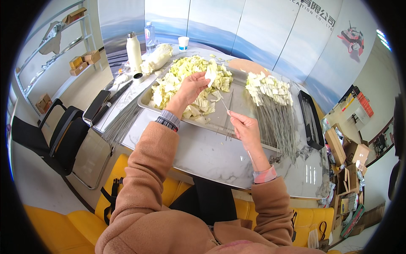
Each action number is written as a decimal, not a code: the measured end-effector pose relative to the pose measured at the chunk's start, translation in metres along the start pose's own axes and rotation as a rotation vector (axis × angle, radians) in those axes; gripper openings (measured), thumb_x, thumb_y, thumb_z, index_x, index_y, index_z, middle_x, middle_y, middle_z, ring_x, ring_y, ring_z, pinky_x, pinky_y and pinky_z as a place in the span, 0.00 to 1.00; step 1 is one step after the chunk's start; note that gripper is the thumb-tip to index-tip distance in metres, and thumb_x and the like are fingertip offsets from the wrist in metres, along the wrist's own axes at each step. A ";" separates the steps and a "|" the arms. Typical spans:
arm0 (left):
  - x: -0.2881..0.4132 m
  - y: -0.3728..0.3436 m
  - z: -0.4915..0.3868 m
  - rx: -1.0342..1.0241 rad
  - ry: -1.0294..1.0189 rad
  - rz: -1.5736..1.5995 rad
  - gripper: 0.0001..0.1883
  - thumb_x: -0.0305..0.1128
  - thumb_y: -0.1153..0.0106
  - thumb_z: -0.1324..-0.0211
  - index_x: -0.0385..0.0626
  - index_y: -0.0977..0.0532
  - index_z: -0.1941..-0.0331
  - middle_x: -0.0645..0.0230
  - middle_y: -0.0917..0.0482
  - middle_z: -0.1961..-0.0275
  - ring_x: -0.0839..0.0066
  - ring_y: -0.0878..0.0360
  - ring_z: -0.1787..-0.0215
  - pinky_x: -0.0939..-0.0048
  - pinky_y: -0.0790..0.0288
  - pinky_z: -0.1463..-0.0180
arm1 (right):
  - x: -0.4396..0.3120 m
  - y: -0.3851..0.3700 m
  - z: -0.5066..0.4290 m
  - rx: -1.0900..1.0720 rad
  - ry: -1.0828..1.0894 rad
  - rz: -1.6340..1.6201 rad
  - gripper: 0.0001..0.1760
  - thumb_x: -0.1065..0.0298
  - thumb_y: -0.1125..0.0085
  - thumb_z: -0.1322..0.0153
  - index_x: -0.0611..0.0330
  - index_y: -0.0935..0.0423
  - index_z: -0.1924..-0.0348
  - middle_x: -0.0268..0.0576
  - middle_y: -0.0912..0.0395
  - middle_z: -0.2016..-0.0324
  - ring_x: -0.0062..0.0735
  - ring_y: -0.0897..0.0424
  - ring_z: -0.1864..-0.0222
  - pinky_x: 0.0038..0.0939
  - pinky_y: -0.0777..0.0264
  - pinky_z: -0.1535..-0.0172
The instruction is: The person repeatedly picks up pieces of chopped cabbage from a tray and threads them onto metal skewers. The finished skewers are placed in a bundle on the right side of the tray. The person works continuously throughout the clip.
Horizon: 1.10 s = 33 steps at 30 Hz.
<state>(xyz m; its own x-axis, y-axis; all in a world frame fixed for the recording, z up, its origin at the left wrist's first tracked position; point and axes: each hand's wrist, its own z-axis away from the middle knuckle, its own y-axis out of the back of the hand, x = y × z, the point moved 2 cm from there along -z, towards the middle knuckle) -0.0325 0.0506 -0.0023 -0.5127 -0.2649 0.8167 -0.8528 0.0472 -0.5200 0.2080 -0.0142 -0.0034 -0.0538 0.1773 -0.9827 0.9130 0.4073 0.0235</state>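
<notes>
My left hand (194,87) pinches a pale cabbage leaf piece (211,71) above a metal tray (209,124). In my right hand (245,127) is a thin skewer (224,103), tilted up and to the left. A small cabbage piece (217,95) appears at the skewer's tip; whether it is pierced I cannot tell. Torn cabbage leaves (187,68) are heaped in the tray's left part. Several loose skewers (230,117) lie in its middle. On the right, many skewers (276,123) carry cabbage pieces (268,87) at their far ends.
A bundle of thin skewers (123,122) lies left of the tray, near a knife (119,93). Behind stand a cream bottle (134,52), a water bottle (149,38), a whole napa cabbage (158,58) and a paper cup (183,43). A black box (310,120) holds skewers at right.
</notes>
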 end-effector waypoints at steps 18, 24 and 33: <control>0.003 -0.025 0.020 -0.142 0.226 -0.184 0.13 0.32 0.42 0.41 0.35 0.25 0.56 0.60 0.18 0.59 0.81 0.23 0.65 0.81 0.28 0.59 | 0.001 0.000 0.001 0.079 0.056 -0.018 0.16 0.71 0.46 0.29 0.66 0.23 0.50 0.25 0.34 0.85 0.09 0.40 0.87 0.17 0.45 0.84; -0.007 -0.043 0.030 -0.297 0.323 -0.208 0.10 0.32 0.44 0.39 0.39 0.22 0.59 0.63 0.17 0.63 0.83 0.24 0.69 0.81 0.28 0.62 | 0.003 -0.005 -0.001 0.088 0.016 -0.013 0.16 0.70 0.46 0.28 0.63 0.23 0.49 0.24 0.37 0.85 0.10 0.40 0.86 0.18 0.46 0.83; -0.014 -0.043 0.024 -0.220 0.195 -0.118 0.09 0.30 0.46 0.38 0.38 0.22 0.60 0.67 0.19 0.68 0.83 0.24 0.70 0.82 0.29 0.65 | 0.003 -0.003 0.006 0.045 0.149 0.246 0.19 0.70 0.42 0.32 0.65 0.25 0.49 0.36 0.27 0.85 0.17 0.32 0.85 0.23 0.36 0.79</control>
<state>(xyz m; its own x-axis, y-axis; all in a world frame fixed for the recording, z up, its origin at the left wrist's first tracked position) 0.0136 0.0290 0.0025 -0.4002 -0.0917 0.9118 -0.8976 0.2399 -0.3698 0.2074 -0.0207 -0.0072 0.1162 0.3969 -0.9105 0.9229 0.2957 0.2467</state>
